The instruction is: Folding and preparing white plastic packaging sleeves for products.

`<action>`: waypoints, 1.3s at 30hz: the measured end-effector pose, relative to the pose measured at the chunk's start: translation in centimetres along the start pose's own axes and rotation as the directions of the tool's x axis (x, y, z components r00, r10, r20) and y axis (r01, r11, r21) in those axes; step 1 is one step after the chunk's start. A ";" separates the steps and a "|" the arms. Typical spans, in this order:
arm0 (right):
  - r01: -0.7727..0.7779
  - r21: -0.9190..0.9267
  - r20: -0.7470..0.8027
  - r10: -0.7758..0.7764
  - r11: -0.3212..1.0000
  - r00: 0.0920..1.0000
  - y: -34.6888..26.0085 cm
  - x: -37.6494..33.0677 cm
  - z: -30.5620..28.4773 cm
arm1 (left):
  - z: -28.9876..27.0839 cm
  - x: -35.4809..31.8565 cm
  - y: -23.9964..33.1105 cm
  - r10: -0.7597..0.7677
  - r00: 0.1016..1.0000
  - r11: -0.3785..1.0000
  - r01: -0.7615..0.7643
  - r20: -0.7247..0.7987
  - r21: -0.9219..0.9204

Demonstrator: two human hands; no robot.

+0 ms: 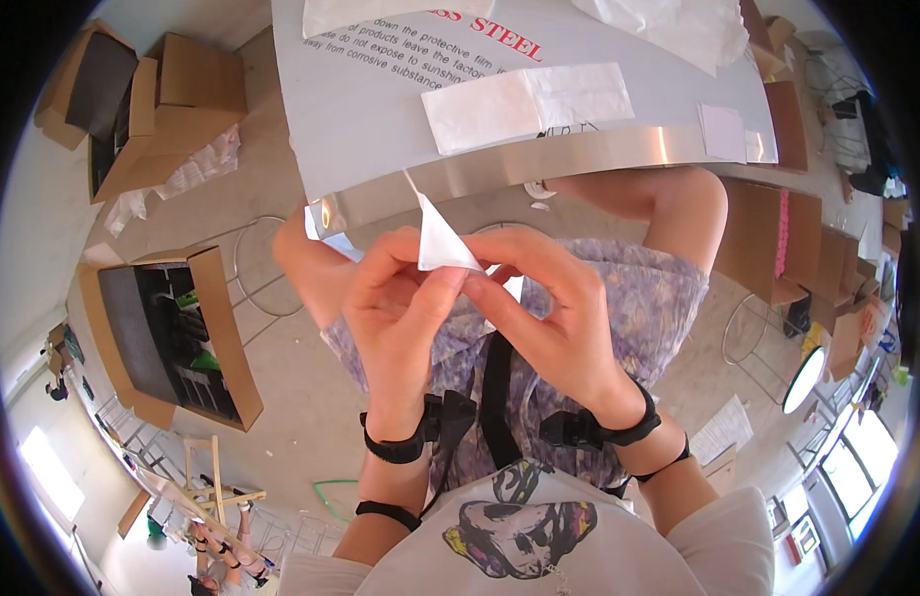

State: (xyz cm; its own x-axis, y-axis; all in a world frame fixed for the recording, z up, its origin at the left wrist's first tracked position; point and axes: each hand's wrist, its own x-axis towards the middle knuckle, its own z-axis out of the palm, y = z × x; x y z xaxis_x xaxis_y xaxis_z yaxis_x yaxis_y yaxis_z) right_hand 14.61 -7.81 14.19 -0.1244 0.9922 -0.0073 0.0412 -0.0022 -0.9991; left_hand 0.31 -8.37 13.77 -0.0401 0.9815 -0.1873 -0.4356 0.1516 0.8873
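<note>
Between my hands, over my lap, is a small white folded piece (443, 240), paper or thin cloth, shaped like a pointed triangle. Its narrow tip points up toward the table edge. My left hand (395, 303) pinches its lower left part between thumb and fingers. From the other side, my right hand (554, 308) closes thumb and forefinger on its lower right corner. Part of the piece is hidden behind my fingers. Just ahead is the table (370, 129), covered in grey printed film with a shiny metal edge. A creased white paper strip (480, 114) lies on it.
A small white square (722, 133) sits at the table's right edge. On the left is an open cardboard box (236, 343) with dark contents; more cardboard boxes (768, 238) stand right. A ring-based metal stool (266, 268) shows beneath. Another person (221, 566) is at the far lower left.
</note>
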 end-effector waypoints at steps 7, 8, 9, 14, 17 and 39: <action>-0.082 0.025 -0.014 0.082 0.996 0.996 1.2 2.7 0.7 | -0.5 2.5 0.4 0.095 0.995 0.917 -0.072 -0.040 0.393; -0.127 0.091 -0.035 0.131 0.988 0.991 1.3 3.2 1.2 | -0.5 3.0 0.7 0.140 0.987 0.896 -0.095 -0.074 0.434; -0.124 0.098 -0.027 0.127 0.987 0.992 1.6 3.7 2.2 | -0.8 3.3 0.8 0.187 0.976 0.871 -0.113 -0.109 0.478; -0.268 0.578 0.077 0.275 0.771 0.958 0.8 7.8 5.2 | -1.9 6.3 2.2 0.440 0.888 0.707 -0.250 -0.134 0.661; -0.277 0.768 0.108 0.309 0.578 0.945 1.1 10.2 7.3 | -1.6 8.1 3.8 0.512 0.849 0.634 -0.270 -0.132 0.725; -0.235 0.322 -0.421 0.362 0.917 0.832 11.7 12.9 -0.6 | -11.0 11.9 -5.6 0.339 0.856 -0.012 0.420 -0.392 0.907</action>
State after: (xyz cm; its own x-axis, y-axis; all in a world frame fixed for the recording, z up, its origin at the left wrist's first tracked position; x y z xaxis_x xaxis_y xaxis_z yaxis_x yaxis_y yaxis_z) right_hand 14.07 5.08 2.46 0.3291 0.8769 -0.3502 -0.2526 -0.2756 -0.9275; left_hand -7.62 1.13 1.98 -0.5339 0.8452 -0.0249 0.8045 0.5168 0.2929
